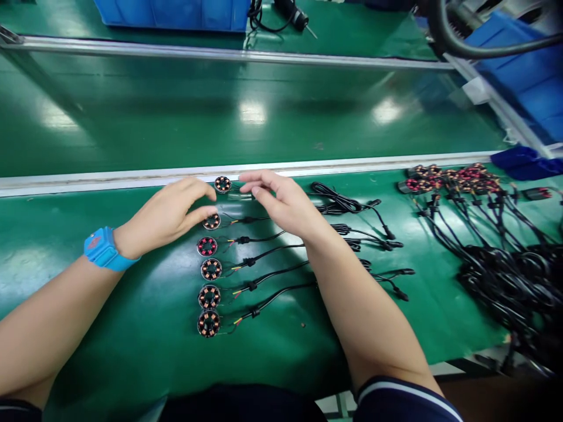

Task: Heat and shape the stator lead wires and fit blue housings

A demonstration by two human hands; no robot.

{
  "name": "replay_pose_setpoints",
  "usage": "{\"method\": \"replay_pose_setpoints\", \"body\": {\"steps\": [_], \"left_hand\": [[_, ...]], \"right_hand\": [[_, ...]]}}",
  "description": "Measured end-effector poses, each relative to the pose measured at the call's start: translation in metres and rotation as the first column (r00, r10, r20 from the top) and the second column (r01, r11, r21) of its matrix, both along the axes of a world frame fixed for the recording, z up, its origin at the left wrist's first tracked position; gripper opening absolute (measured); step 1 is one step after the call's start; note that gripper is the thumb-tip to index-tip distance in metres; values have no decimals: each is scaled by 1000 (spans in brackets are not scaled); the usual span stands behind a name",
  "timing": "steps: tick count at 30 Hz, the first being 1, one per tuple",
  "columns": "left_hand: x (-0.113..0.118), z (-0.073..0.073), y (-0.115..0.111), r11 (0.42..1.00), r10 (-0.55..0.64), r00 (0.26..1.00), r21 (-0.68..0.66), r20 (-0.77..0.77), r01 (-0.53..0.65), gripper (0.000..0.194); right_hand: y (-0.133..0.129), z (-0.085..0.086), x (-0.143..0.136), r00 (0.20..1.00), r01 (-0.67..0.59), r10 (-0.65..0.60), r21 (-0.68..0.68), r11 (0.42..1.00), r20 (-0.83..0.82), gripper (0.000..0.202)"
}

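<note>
Several round coil rings form a column on the green bench, most with a black cable running to the right. The top ring (223, 184) lies near the white ledge, between my hands. My left hand (169, 214), with a blue wristband, is left of it, thumb and fingers apart; its thumb tip is over the edge of the second ring (212, 221). To the right, my right hand (277, 199) hovers over the top ring's thin wires, fingers loosely extended and apart. Below sit a red-wound ring (207, 246) and copper-wound rings, the lowest (208, 323) nearest me.
A pile of coil rings (466, 179) with tangled black cables (505, 275) lies at the right. A metal rail (220, 54) crosses behind. Farther back are a blue bin (176, 14) and a black corded tool (292, 14). More blue bins (523, 76) stand at upper right.
</note>
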State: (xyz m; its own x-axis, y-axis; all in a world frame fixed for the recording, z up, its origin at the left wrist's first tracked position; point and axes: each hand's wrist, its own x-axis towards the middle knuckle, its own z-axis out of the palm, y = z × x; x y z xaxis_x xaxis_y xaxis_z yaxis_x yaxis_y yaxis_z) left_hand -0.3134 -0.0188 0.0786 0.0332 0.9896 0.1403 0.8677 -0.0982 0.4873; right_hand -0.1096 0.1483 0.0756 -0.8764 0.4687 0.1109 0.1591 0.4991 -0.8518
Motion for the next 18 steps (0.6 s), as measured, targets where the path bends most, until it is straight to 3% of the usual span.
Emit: {"method": "replay_pose_setpoints", "body": {"steps": [5,9,13,18], "left_hand": [[-3,-11,32,992,81,997,102,-22,-78,48],[-2,-26,49,993,65,991,87,116,-75,48],[2,-30,46,982,86,985,153,147,-108,48],[7,-23,32,966,86,996,244,20,-89,53]], "right_hand": [[9,-1,-3,994,-23,-6,262,965,108,45],[6,-11,-11,981,-97,24,381,919,193,58],[5,-19,-17,995,-62,41,234,970,95,53],[5,-14,-16,998,-23,24,-11,1000,65,22]]}}
